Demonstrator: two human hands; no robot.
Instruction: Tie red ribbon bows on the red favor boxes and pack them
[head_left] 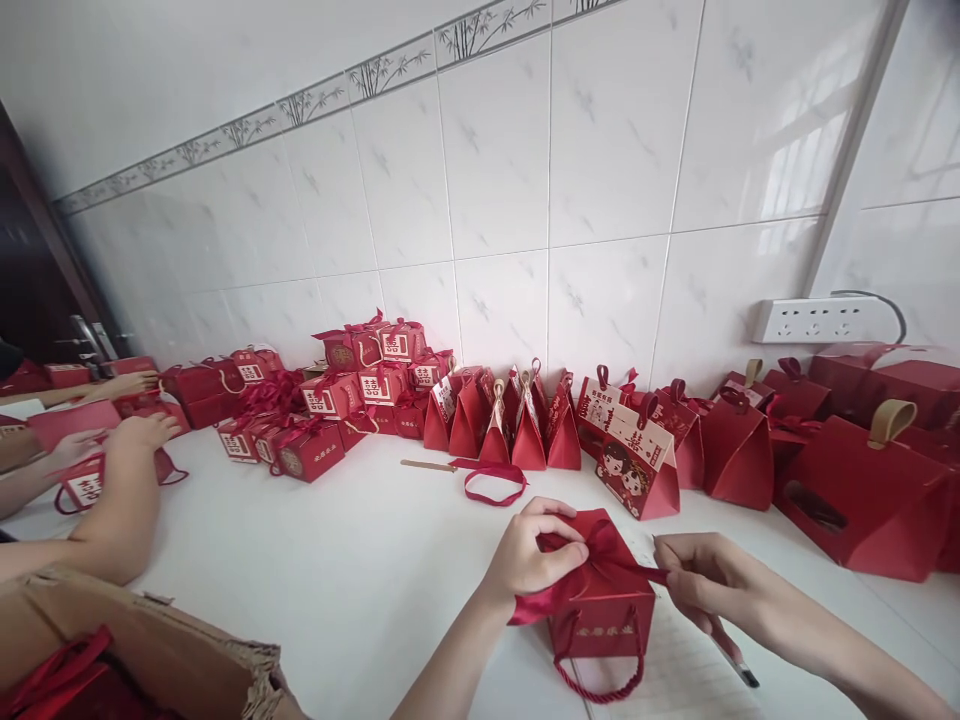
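A red gift box (600,620) with gold lettering and a twisted cord handle stands on the white table in front of me. A dark red ribbon (604,540) is gathered in a bow on its top. My left hand (544,550) rests over the box's left top edge, thumb and fingers closed on the ribbon's loop. At the right, my right hand (712,580) pinches the ribbon's tail, which is stretched taut from the bow. Below that hand shows a thin dark-tipped stick (739,665); whether it is held or lying there I cannot tell.
Behind the box lie a loose ribbon loop (495,485) and a flat tan strip (427,466). Stacked red boxes (360,385) and triangular red bags (739,450) line the tiled wall. A torn cardboard carton (187,640) stands front left. Other people's arms (124,500) work at far left.
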